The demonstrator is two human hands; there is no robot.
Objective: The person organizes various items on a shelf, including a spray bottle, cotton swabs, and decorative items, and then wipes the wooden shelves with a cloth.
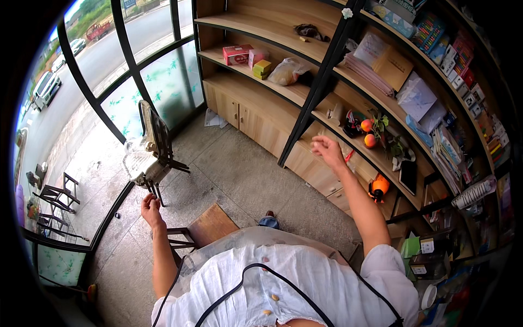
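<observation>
My left hand [151, 209] is raised over the floor at the left, in front of a cushioned chair [157, 157]; its fingers are curled, and whether they hold something small is unclear. My right hand [327, 150] reaches toward the wooden shelves at the right, fingers loosely bent, with nothing visible in it. Beyond it on a shelf lie orange-red fruits [369, 140] with green leaves, and a black phone-like device [407, 177]. An orange and black object [380, 186] sits lower down. A wooden stool [213, 225] stands just ahead of my body.
Wooden shelving [261, 96] holds a red box [237, 54], yellow-green boxes [262, 69] and a plastic bag [286, 72]. Packed stationery and paper fill the right shelves. Dark boxes [429, 265] are stacked at my right side. An open doorway with a black threshold [112, 218] lies left, small chairs [61, 194] outside.
</observation>
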